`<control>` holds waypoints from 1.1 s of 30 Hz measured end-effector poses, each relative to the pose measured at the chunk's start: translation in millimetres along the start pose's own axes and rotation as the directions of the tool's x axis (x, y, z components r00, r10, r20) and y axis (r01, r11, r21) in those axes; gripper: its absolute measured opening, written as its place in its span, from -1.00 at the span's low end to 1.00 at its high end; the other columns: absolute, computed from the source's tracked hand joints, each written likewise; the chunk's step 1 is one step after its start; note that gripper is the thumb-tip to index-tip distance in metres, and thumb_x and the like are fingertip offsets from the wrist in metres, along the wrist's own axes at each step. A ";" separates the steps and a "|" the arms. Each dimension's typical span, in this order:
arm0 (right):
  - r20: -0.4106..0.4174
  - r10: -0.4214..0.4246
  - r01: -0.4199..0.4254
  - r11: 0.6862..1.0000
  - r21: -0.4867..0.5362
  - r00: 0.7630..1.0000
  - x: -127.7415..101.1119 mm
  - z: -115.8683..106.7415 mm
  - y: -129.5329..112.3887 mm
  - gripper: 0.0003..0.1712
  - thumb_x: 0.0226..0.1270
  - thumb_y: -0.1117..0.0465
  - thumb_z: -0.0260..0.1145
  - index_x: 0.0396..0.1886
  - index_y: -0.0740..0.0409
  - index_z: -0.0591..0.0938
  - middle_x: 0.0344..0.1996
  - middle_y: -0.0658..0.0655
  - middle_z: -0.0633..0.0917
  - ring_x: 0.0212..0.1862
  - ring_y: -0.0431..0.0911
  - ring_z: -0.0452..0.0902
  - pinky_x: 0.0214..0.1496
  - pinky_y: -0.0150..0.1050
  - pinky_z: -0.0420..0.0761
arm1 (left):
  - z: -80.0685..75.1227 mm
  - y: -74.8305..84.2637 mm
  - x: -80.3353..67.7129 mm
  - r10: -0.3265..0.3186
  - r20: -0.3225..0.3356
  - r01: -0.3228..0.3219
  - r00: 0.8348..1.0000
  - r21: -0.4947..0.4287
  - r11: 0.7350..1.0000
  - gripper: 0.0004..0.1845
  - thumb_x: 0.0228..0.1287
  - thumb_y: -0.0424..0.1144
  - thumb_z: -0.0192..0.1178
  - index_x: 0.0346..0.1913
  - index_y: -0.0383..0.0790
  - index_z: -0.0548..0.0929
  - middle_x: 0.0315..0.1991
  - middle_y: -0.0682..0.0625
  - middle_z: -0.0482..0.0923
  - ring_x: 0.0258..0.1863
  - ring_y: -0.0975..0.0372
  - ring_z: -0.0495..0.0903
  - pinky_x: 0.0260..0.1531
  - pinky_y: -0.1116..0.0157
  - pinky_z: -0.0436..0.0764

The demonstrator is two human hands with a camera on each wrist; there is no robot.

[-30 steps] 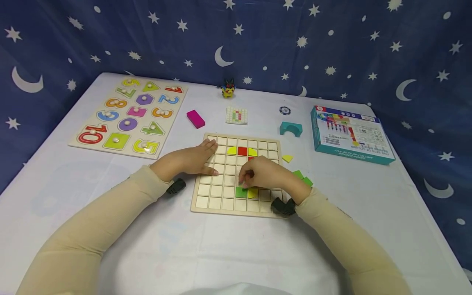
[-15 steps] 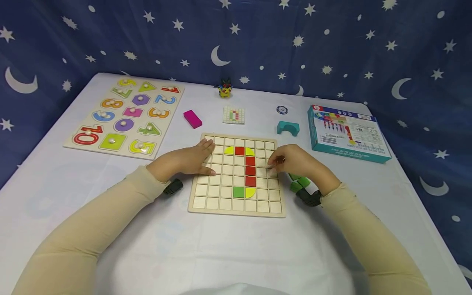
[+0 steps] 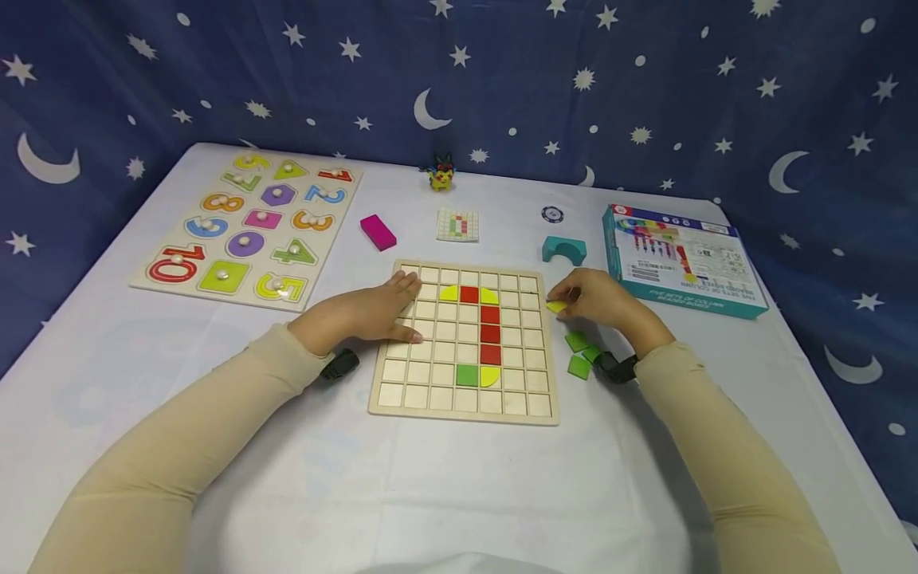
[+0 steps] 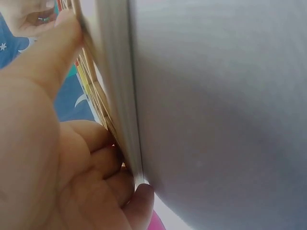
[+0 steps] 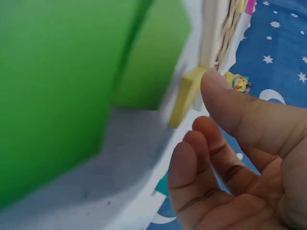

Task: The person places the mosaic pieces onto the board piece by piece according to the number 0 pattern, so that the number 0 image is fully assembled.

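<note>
My left hand [image 3: 366,313] rests on the left edge of a wooden grid board [image 3: 402,275], fingers and thumb spread; in the left wrist view its fingertips lie along the board's edge. Red tiles [image 3: 490,333] form a column on the grid, with yellow quarter-circle tiles [image 3: 490,376] at its ends and one green square tile [image 3: 467,375] at lower middle. Just beyond the board's right edge, my right hand [image 3: 598,299] pinches a loose yellow quarter-circle tile [image 3: 555,306] low at the table. Its thumb touches the tile [image 5: 184,98] in the right wrist view.
Loose green tiles [image 3: 578,367] lie below the right hand. Behind the board are a pattern card [image 3: 457,226], a magenta block [image 3: 378,232], a teal arch [image 3: 564,249], a chip [image 3: 552,214] and a figurine [image 3: 441,173]. A number puzzle [image 3: 323,275] lies left, a box [image 3: 684,259] right.
My right hand has moved from the green square tile on the grid rightward, off the board, to the loose yellow tile, which it now pinches. The left hand keeps its place.
</note>
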State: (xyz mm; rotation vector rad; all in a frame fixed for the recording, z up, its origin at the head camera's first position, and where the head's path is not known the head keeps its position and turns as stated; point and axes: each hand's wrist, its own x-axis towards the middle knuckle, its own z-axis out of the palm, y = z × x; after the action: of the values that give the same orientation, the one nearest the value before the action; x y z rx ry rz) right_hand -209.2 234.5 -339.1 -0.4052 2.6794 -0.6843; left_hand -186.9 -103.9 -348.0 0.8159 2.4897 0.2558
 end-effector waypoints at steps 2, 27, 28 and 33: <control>0.014 0.019 -0.019 1.000 0.004 1.000 1.0 0.8 1.5 -0.65 0.07 0.38 0.36 -0.08 0.25 0.65 -0.14 0.23 0.60 -0.11 0.04 0.45 0.00 -0.04 0.49 | -0.3 0.4 0.1 0.001 0.000 -0.001 1.000 0.003 1.000 -0.03 0.26 0.13 0.06 0.41 -0.45 -0.19 0.45 -0.28 -0.33 0.44 -0.06 -0.35 0.40 0.07 -0.14; 0.074 0.124 -0.124 0.992 -0.009 0.990 -3.9 5.8 -4.5 -0.80 0.06 0.39 0.37 -0.28 0.23 0.58 -0.34 0.18 0.59 -0.30 -0.02 0.44 -0.25 -0.28 0.48 | -0.9 3.2 -2.8 -0.001 -0.004 0.001 1.000 -0.008 1.000 -0.01 0.24 0.12 0.09 0.41 -0.45 -0.18 0.45 -0.28 -0.31 0.44 -0.05 -0.35 0.40 0.07 -0.11; 0.067 0.121 -0.121 0.993 -0.009 0.990 -5.1 5.4 -5.4 -0.79 0.06 0.38 0.38 -0.28 0.22 0.57 -0.34 0.18 0.59 -0.31 -0.02 0.44 -0.26 -0.28 0.48 | -0.8 3.1 -2.7 -0.002 -0.003 0.002 1.000 -0.008 1.000 -0.01 0.24 0.12 0.09 0.41 -0.45 -0.18 0.45 -0.28 -0.31 0.44 -0.05 -0.35 0.40 0.06 -0.11; 0.043 0.089 -0.087 0.996 -0.035 0.995 -11.7 -0.8 -11.0 -0.79 0.04 0.35 0.40 -0.32 0.23 0.56 -0.40 0.16 0.58 -0.36 -0.03 0.43 -0.31 -0.29 0.45 | -0.8 2.3 -2.0 -0.001 -0.002 0.001 1.000 0.001 1.000 -0.01 0.24 0.13 0.08 0.41 -0.44 -0.19 0.45 -0.27 -0.31 0.44 -0.05 -0.36 0.40 0.07 -0.11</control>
State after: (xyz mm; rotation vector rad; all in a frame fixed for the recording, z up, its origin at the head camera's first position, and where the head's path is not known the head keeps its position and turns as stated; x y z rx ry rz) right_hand -197.0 229.6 -329.8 -0.3054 2.6514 -0.5990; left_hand -184.7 -103.3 -345.7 0.8156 2.4920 0.2552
